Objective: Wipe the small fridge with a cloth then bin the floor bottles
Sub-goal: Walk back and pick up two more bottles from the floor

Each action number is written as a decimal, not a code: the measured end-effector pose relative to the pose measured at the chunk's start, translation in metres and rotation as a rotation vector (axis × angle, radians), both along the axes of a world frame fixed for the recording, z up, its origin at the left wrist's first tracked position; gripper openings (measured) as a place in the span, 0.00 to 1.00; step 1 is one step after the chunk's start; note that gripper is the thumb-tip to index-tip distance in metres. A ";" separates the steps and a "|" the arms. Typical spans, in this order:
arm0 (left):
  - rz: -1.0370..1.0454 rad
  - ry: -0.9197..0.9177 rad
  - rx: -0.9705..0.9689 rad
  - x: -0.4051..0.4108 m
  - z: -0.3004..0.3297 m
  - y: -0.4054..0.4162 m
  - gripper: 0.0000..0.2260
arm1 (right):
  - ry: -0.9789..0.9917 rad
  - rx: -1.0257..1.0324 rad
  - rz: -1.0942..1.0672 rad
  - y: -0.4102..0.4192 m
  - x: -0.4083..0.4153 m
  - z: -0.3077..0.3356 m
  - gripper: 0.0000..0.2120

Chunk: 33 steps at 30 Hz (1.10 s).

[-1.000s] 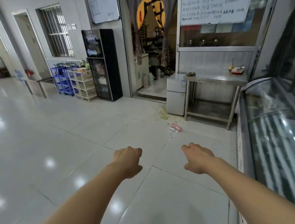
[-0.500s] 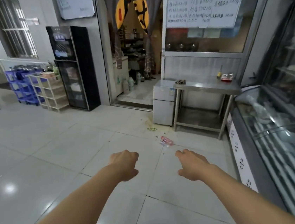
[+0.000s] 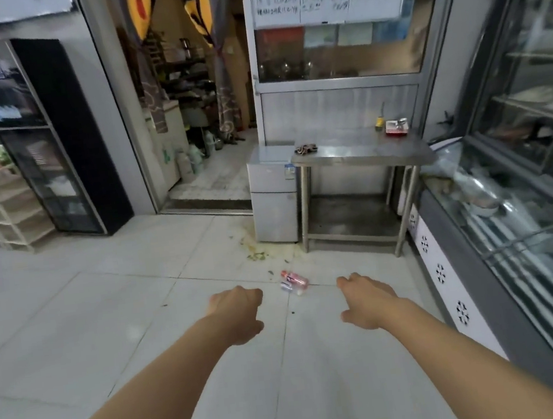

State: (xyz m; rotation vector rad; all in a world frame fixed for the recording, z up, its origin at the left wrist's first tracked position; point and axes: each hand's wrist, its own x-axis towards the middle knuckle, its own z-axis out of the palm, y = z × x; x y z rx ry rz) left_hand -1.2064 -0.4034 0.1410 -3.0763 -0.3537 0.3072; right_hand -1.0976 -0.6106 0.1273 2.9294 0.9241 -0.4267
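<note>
A small silver fridge (image 3: 273, 197) stands against the wall, left of a steel table (image 3: 362, 156). A dark crumpled cloth (image 3: 305, 149) lies on the table's left end. Two bottles (image 3: 293, 280), one with a pink label, lie side by side on the floor tiles in front of the fridge. My left hand (image 3: 238, 311) and my right hand (image 3: 364, 299) are held out ahead, palms down, fingers loosely curled, holding nothing. The bottles lie between and just beyond both hands.
Green scraps and a stain (image 3: 257, 251) mark the floor by the fridge. A glass display counter (image 3: 513, 244) runs along the right. A tall black cabinet (image 3: 53, 138) and shelf racks (image 3: 3, 209) stand on the left. An open doorway (image 3: 202, 114) lies behind.
The view has come closer to the fridge, table and bottles, which look larger and more central. Both hands keep the same outstretched pose and stay empty.
</note>
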 end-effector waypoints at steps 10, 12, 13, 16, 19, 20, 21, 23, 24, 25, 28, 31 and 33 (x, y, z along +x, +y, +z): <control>0.055 -0.003 -0.044 0.198 -0.002 0.115 0.19 | 0.010 0.024 0.039 0.127 0.199 0.007 0.26; 0.053 -0.002 -0.059 0.234 -0.009 0.142 0.19 | 0.011 0.011 0.030 0.151 0.234 0.004 0.27; 0.048 -0.004 -0.066 0.252 -0.012 0.156 0.19 | 0.014 0.005 0.022 0.162 0.251 0.001 0.28; 0.010 -0.004 -0.088 0.313 -0.023 0.199 0.19 | 0.029 0.003 -0.018 0.197 0.301 -0.008 0.28; -0.045 0.012 -0.119 0.378 -0.033 0.242 0.19 | 0.043 0.017 -0.076 0.231 0.352 -0.017 0.28; -0.068 0.034 -0.121 0.399 -0.036 0.255 0.19 | 0.053 0.016 -0.100 0.240 0.368 -0.020 0.29; -0.091 0.059 -0.116 0.417 -0.038 0.266 0.20 | 0.063 0.015 -0.124 0.248 0.381 -0.023 0.29; -0.128 0.087 -0.097 0.455 -0.042 0.287 0.20 | 0.063 0.017 -0.171 0.260 0.408 -0.030 0.29; -0.142 0.098 -0.093 0.472 -0.045 0.296 0.20 | 0.066 0.015 -0.196 0.265 0.420 -0.035 0.29; -0.157 0.110 -0.094 0.489 -0.048 0.304 0.20 | 0.079 0.011 -0.221 0.269 0.432 -0.039 0.27; -0.208 0.148 -0.111 0.530 -0.063 0.315 0.18 | 0.139 -0.027 -0.290 0.282 0.464 -0.055 0.27; -0.268 0.183 -0.119 0.571 -0.083 0.325 0.20 | 0.179 -0.034 -0.335 0.297 0.499 -0.074 0.27; -0.291 0.199 -0.111 0.600 -0.098 0.333 0.20 | 0.198 -0.027 -0.341 0.308 0.525 -0.090 0.27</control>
